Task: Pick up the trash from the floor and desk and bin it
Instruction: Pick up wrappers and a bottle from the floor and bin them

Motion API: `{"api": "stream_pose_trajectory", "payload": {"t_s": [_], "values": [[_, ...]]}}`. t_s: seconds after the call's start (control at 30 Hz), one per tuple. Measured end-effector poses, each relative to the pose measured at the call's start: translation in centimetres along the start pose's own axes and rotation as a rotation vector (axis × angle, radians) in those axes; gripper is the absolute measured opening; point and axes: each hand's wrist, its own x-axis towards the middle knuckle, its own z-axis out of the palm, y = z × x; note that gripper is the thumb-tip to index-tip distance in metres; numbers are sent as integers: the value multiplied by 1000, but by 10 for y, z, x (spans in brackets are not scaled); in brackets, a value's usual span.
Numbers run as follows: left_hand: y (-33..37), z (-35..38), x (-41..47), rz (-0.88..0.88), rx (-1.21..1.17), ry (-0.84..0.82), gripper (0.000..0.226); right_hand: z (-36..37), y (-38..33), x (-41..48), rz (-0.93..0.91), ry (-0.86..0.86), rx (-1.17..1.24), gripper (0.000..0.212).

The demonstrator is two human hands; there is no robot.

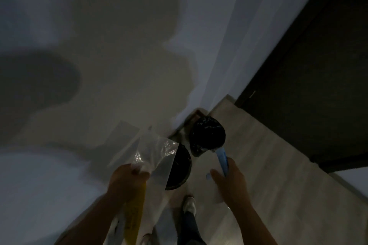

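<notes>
— Where is the trash sitting right now?

— Off the floor. The left grip (127,181) is curling round the bottom corner of a clear plastic wrapper (157,151), which is sticking up and forward. A yellow packet (135,211) is hanging down from the same grip along the forearm.

— And the other side?

— The right grip (229,179) is closing its fingers round a blue strip (222,157) that is pointing toward the bins. A pale sheet (216,195) is showing below the palm, though it is too dim to tell whether the grip is holding it.

— Bins, plural?

— Two round dark ones are standing on the pale wood floor (268,165) near the corner of the wall (119,45). The farther bin (207,137), lined with a black bag, is sitting right by the corner, and the blue strip's tip is overlapping its near rim. The nearer bin (181,165) is standing just beside it.

— Anything blocking?

— The clear wrapper is covering the nearer bin's left half. A dark panel (318,85) is filling the right side, well apart from the bins. A shoe (189,204) is standing on the floor between the two arms, just short of the nearer bin.
</notes>
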Motion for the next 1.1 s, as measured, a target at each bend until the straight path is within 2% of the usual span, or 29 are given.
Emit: {"api": "stream_pose_trajectory", "payload": {"t_s": [0.13, 0.33, 0.43, 0.57, 0.9, 1.03, 1.1], "values": [[4, 30, 45, -147, -47, -65, 21, 12, 9, 63, 7, -104, -28, 38], [-14, 84, 137, -267, 44, -171, 28, 64, 36, 146, -26, -244, -145, 44], [-29, 117, 188, -352, 58, -193, 16, 99, 57, 185, 18, -253, -159, 47], [-61, 161, 239, -409, 107, -238, 40, 145, 88, 227, 66, -242, -209, 46], [-125, 244, 335, -394, 329, -364, 51, 215, 160, 278, 167, -237, -166, 44], [-135, 262, 359, -383, 202, -354, 70, 227, 179, 284, 190, -258, -149, 37], [-138, 268, 367, -386, 82, -232, 88, 230, 186, 288, 193, -270, -156, 34]]}}
